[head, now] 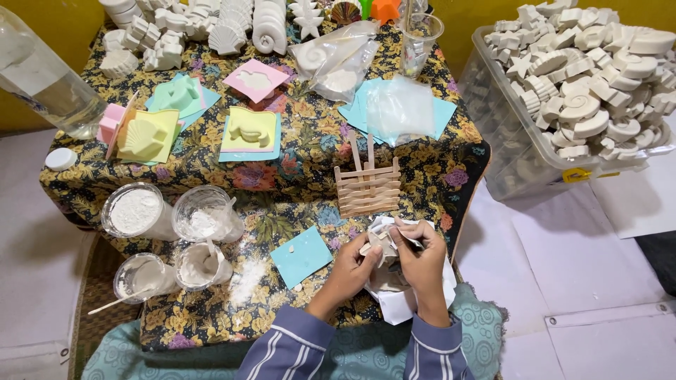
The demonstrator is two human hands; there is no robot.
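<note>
My left hand (350, 268) and my right hand (420, 258) meet near the table's front edge, both closed around a small white plaster piece (375, 243) held over a crumpled white paper (394, 295). The piece's exact shape is hidden by my fingers. A light blue square sheet (301, 256) lies just left of my left hand. A small rack of wooden sticks (366, 186) stands just beyond my hands.
Cups of white powder (137, 211) and paste (204, 214) sit at front left. Pastel moulds (249, 130) and white plaster shells (227, 35) fill the back of the floral tablecloth (296, 151). A clear bin of plaster casts (584, 77) stands to the right.
</note>
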